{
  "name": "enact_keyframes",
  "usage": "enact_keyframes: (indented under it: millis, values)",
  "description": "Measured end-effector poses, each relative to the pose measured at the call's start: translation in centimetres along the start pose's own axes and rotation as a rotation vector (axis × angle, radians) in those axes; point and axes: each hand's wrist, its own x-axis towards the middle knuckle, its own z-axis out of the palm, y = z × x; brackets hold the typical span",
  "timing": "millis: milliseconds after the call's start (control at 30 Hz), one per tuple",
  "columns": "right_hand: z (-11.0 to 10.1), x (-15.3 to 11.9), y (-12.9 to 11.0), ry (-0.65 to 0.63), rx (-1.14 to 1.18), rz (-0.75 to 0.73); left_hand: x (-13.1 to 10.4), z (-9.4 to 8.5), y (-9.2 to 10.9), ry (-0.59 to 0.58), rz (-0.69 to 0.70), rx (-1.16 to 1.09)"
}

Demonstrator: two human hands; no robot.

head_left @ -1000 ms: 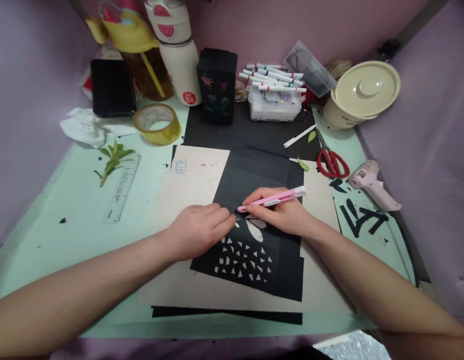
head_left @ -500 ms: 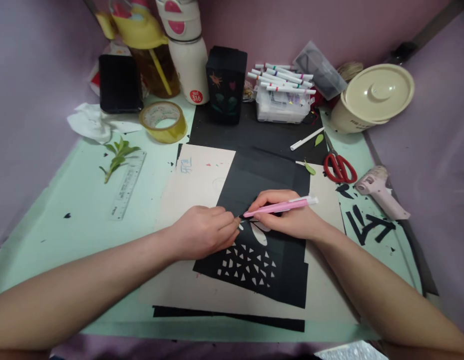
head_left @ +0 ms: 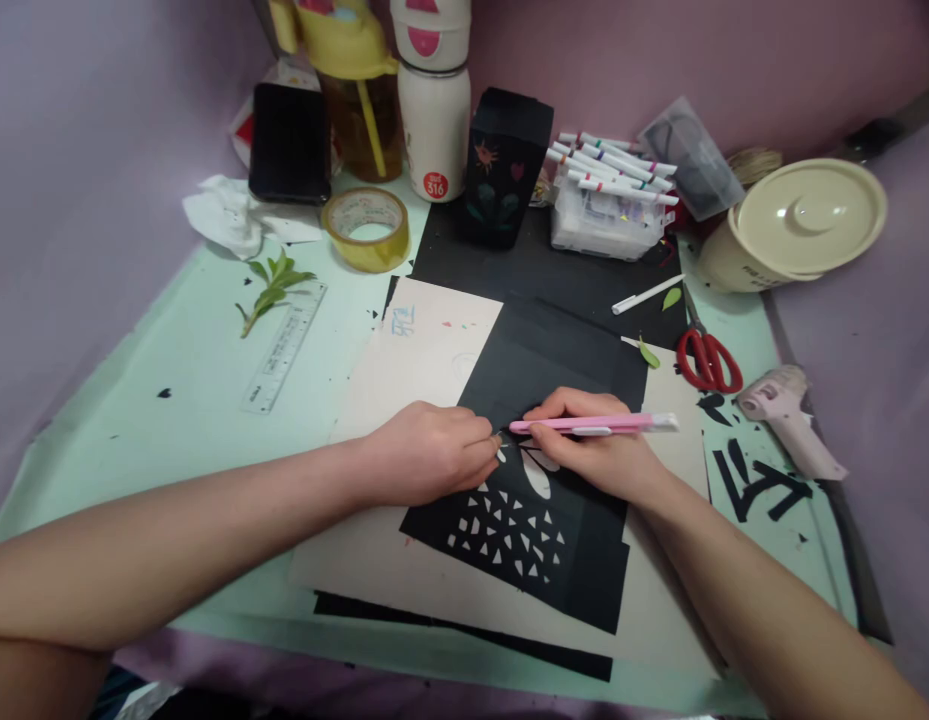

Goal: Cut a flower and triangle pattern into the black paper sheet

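A sheet of black paper (head_left: 554, 350) lies over pale card, its lower half pierced by many small cut-outs and a few leaf-shaped openings. My right hand (head_left: 595, 440) rests on the sheet, closed around a pink pen-style craft knife (head_left: 576, 425). The tool's tip points left, down at the paper near the leaf-shaped openings; the blade itself is too small to make out. Just left of that tip, my left hand (head_left: 434, 455) is closed, its curled fingertips pinching at the black paper. Its thumb is mostly hidden.
Right of the sheet lie red-handled scissors (head_left: 708, 360), a pink glue gun (head_left: 790, 415) and black paper scraps (head_left: 756, 485). A ruler (head_left: 286, 350) and leafy sprig (head_left: 273, 285) are at left. Behind stand tape (head_left: 366, 230), a white bottle (head_left: 434, 130), markers (head_left: 614, 165) and a lidded cream pot (head_left: 801, 225).
The view has shifted, so everything sits farther right in the picture. The pink craft knife now lies flatter, its rear end lower. Both hands stay at the same part of the black paper.
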Motion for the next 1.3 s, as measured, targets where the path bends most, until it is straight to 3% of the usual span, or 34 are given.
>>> enact_keyframes:
  millis: [267, 500, 933, 1300]
  values:
    - [0.75, -0.88, 0.53, 0.061, -0.155, -0.195, -0.18, 0.1, -0.12, 0.013, -0.025, -0.029]
    - [0.85, -0.78, 0.03, 0.089, -0.12, -0.213, 0.03, -0.23, -0.18, 0.008, -0.02, -0.056]
    - [0.83, -1.05, 0.25, 0.03, -0.117, -0.234, 0.24, -0.38, -0.22, -0.014, -0.025, -0.045]
    - [0.69, -1.09, 0.32, -0.004, -0.118, -0.173, 0.15, -0.16, -0.23, -0.014, -0.015, -0.055]
